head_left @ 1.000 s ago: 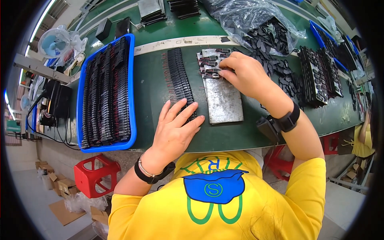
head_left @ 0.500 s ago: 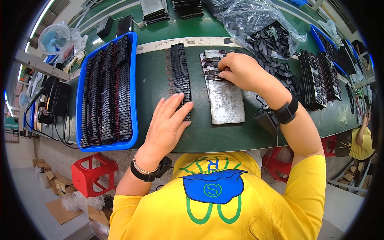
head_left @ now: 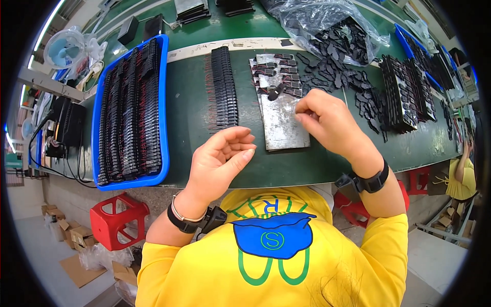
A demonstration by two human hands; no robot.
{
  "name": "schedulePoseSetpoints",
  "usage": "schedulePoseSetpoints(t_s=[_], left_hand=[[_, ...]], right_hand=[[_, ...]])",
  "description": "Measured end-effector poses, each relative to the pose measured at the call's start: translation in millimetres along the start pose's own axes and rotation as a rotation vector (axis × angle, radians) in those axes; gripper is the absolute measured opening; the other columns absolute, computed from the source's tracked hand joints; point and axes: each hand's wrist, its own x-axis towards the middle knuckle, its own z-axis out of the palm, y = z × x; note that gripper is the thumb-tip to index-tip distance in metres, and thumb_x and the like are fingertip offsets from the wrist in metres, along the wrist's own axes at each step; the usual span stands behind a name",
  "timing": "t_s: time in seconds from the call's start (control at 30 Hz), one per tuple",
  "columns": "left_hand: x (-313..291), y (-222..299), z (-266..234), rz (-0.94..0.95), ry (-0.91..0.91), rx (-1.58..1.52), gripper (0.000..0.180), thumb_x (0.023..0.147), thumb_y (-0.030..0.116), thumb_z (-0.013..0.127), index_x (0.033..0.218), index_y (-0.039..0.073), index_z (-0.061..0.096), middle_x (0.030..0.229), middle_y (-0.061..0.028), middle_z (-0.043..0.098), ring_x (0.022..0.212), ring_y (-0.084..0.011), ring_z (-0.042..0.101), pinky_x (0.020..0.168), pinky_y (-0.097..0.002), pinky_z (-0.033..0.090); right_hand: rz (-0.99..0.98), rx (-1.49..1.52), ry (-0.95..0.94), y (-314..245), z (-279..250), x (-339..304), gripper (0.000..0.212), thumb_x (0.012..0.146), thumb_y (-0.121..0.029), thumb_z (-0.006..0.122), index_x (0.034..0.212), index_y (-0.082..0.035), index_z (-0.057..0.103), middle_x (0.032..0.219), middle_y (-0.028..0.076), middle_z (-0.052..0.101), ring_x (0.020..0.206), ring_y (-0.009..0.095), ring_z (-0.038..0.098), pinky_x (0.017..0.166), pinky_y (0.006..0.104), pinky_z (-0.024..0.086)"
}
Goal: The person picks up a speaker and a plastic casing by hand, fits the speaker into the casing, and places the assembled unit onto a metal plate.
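Many black parts (head_left: 134, 110) in blue tray (head_left: 164, 123), left grip (head_left: 217, 161) released, right grip (head_left: 328, 122) unclear

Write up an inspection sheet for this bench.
Surface: green table, bare between the row and the tray.
Work things: row of black parts with red wires; metal plate with similar parts across its far end; blue tray filled with packed rows.
Clutter: loose black pieces scattered right of the plate; clear bag beyond.
Hands: left hand half curled near the row's near end, nothing seen in it; right hand at the plate's right edge, grip and contact unclear.
Cables: black cables hanging at far left.
Surroundings: red stool, cartons, fan; another person at far right.
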Motion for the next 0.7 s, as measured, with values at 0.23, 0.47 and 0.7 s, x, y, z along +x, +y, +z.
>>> schedulePoseSetpoints(t_s=[0.23,0.47,0.7], left_hand=[[-12,-11,-4,0.132,-0.097,0.280,0.028,0.086,-0.008,0.060,0.114,-0.006,0.058,0.107,-0.0130,0.063,0.096,-0.0179,0.063,0.085,-0.0290,0.053],[-15,-3,2,0.168,-0.200,0.500,0.017,0.083,-0.004,0.064,0.100,-0.004,0.065,0.095,-0.0105,0.066,0.083,-0.0138,0.064,0.072,-0.0238,0.051],[-17,-1,-3,0.198,-0.222,0.546,0.015,0.082,-0.005,0.064,0.097,-0.004,0.066,0.092,-0.0103,0.066,0.079,-0.0135,0.064,0.069,-0.0232,0.050]], right_hand=[[-0.103,-0.111,0.096,6,-1,9,0.017,0.076,-0.002,0.068,0.092,-0.003,0.063,0.085,0.008,0.057,0.073,0.024,0.060,0.065,0.0326,0.049],[-0.364,-0.520,0.000,19,8,55,0.021,0.071,-0.005,0.067,0.091,-0.007,0.064,0.089,0.007,0.058,0.084,0.026,0.058,0.072,0.0373,0.048],[-0.442,-0.582,0.012,17,10,48,0.015,0.068,-0.003,0.063,0.082,-0.006,0.060,0.086,0.006,0.058,0.082,0.024,0.057,0.071,0.0363,0.047]])
